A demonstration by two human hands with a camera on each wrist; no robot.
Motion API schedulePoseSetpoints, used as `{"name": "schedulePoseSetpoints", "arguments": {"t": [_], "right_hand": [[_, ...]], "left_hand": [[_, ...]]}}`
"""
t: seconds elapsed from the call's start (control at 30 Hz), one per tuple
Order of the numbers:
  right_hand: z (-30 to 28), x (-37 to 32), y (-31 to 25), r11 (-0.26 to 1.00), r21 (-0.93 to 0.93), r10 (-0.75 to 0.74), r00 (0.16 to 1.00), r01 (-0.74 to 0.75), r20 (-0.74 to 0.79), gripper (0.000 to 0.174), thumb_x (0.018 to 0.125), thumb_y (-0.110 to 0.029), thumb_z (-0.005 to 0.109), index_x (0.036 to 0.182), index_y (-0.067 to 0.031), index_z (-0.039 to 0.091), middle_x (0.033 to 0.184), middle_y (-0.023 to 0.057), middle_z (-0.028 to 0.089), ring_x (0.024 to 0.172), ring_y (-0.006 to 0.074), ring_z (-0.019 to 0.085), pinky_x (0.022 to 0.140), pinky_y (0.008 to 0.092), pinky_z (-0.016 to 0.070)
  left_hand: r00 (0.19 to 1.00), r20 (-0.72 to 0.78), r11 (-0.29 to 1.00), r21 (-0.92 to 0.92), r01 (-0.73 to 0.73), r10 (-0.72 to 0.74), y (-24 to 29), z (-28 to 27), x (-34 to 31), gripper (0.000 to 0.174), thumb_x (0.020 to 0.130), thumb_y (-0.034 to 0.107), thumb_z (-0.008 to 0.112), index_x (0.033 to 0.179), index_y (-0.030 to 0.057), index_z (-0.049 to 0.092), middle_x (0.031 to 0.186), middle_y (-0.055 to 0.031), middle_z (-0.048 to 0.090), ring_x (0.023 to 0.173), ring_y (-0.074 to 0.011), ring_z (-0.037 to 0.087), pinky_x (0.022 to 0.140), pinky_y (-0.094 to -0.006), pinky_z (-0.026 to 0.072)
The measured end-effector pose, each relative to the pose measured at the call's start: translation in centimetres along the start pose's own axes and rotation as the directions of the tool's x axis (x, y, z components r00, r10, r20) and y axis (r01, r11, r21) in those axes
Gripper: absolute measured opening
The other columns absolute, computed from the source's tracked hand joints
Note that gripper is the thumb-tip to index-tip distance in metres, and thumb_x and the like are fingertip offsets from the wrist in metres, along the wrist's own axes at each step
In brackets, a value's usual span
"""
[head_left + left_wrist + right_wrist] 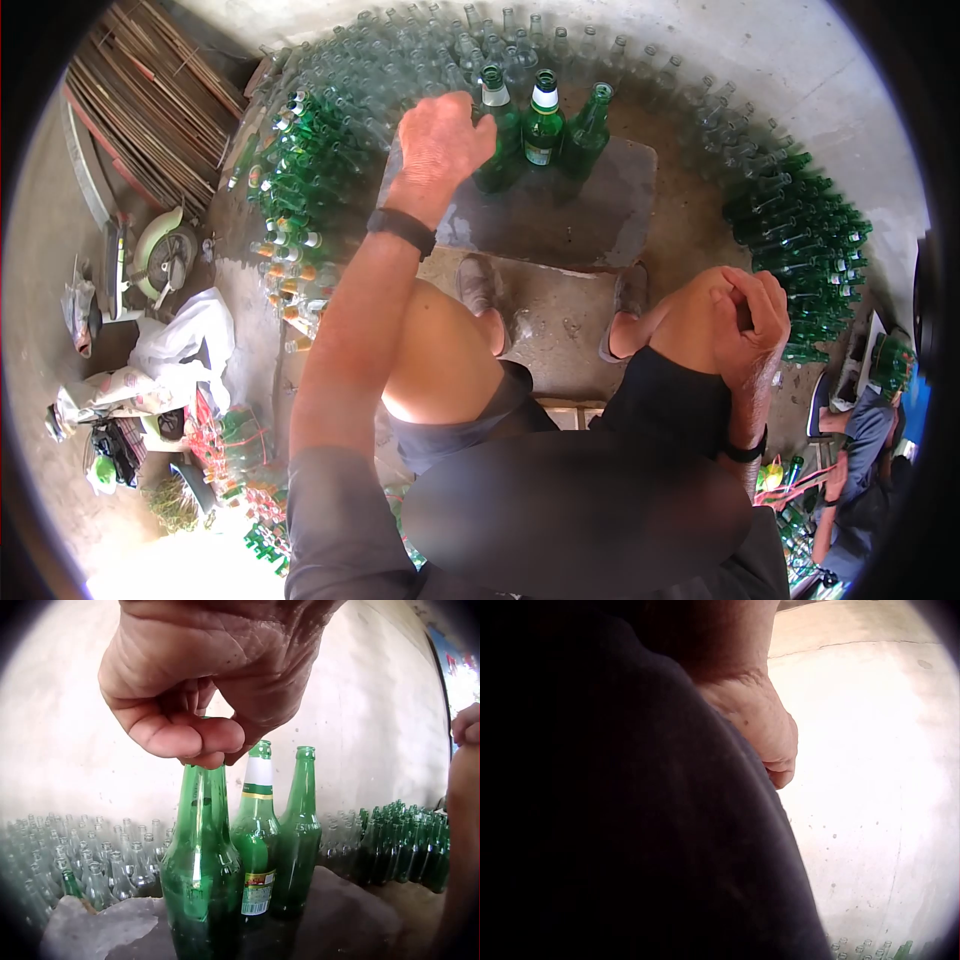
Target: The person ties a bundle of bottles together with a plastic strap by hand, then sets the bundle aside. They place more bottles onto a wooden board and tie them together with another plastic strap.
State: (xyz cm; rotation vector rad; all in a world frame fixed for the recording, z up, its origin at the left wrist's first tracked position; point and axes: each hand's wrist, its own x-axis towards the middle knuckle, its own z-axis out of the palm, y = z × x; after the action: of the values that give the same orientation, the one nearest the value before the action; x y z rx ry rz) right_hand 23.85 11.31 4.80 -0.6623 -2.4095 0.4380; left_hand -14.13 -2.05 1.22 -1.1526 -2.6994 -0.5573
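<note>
My left hand [440, 145] is at the left side of a group of green bottles on a low dark board [600, 230]. In the left wrist view, its curled fingers [184, 739] grip the top of the nearest green bottle [201, 877], hiding its mouth. Beside that stand an upright green bottle with a white neck label [259, 825] and a plain green one [301, 832]. My right hand [750, 325] rests on my knee, fingers loosely bent, holding nothing; dark cloth partly covers it [754, 724] in the right wrist view.
Many clear bottles [400, 60] line the wall behind the board. Green bottles stand in rows at the left [320, 170] and right [800, 250]. My feet are below the board's near edge. Another person [860, 480] is at the far right.
</note>
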Motion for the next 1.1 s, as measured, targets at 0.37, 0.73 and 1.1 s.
{"name": "schedulePoseSetpoints", "arguments": {"t": [0.37, 0.73, 1.1], "right_hand": [[0.1, -0.1, 0.2, 1.0, 0.01, 0.001, 1.0, -0.002, 0.007, 0.027, 0.081, 0.006, 0.073, 0.107, -0.0007, 0.073, 0.082, 0.005, 0.055, 0.075, 0.0167, 0.055, 0.068, 0.0291, 0.0447], [0.2, -0.4, 0.3, 0.997, 0.033, 0.069, 0.998, -0.069, 0.006, 0.027, 0.077, 0.003, 0.071, 0.104, -0.0034, 0.074, 0.082, 0.0077, 0.058, 0.08, 0.0241, 0.058, 0.075, 0.0357, 0.0481], [0.5, -0.5, 0.4, 0.997, 0.051, 0.053, 0.998, -0.054, 0.027, 0.029, 0.08, 0.006, 0.071, 0.108, -0.003, 0.073, 0.079, 0.0063, 0.053, 0.077, 0.0222, 0.053, 0.072, 0.0345, 0.045]], "left_hand": [[1.0, -0.018, 1.0, -0.014, -0.015, 0.014, 0.1, 0.1, -0.3, 0.031, 0.082, 0.032, 0.073, 0.084, 0.0007, 0.073, 0.083, -0.0233, 0.073, 0.084, -0.0428, 0.072, 0.08, -0.0504, 0.058], [0.994, -0.103, 0.999, 0.013, -0.035, 0.036, 0.3, 1.1, -0.8, 0.036, 0.082, 0.035, 0.074, 0.096, 0.0015, 0.075, 0.088, -0.0228, 0.073, 0.088, -0.0432, 0.071, 0.082, -0.0506, 0.0576], [0.997, 0.063, 0.987, -0.148, 0.06, -0.051, 0.1, -0.3, -1.7, 0.057, 0.08, 0.044, 0.079, 0.121, 0.0045, 0.07, 0.093, -0.0191, 0.076, 0.095, -0.0373, 0.072, 0.087, -0.0464, 0.0572]]}}
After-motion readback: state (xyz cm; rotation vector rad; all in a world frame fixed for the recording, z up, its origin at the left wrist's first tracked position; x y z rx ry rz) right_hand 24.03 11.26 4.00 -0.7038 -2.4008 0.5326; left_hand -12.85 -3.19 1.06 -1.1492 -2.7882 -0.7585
